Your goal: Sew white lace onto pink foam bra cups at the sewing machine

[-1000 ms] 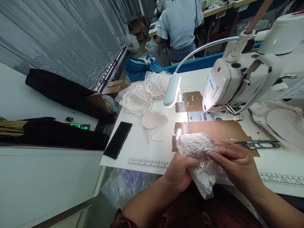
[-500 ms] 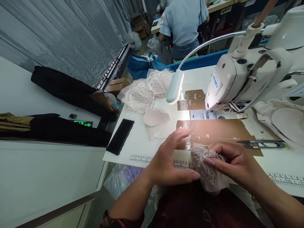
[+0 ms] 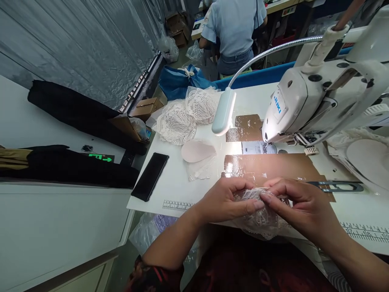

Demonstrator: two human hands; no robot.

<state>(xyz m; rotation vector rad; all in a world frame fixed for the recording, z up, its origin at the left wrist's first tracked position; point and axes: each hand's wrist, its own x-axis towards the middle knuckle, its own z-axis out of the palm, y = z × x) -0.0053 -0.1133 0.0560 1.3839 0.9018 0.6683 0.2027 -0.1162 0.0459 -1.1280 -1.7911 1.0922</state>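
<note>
A piece of pale lace (image 3: 263,219) is held at the table's front edge, bunched up between both hands. My left hand (image 3: 232,200) pinches its left side, thumb on top. On the right side, my right hand (image 3: 293,200) grips the lace between thumb and fingers. The two thumbs are close to each other. Behind the hands, the sewing machine (image 3: 291,101) stands over a brown-taped plate (image 3: 270,164). A beige oval pad (image 3: 197,151) on thin lace lies to the left of the plate. Thread snips (image 3: 346,186) lie just beyond my right hand.
Two lace cups (image 3: 176,123) rest at the back left, near a black phone (image 3: 150,176). A lamp (image 3: 224,111) hangs over the table. More lace with a round pad (image 3: 367,156) lies at the right. A person in blue (image 3: 234,28) sits beyond.
My left hand has moved right and closed on the lace, where it was open beside it before. The lace is now spread wider between both hands. The view has shifted slightly.
</note>
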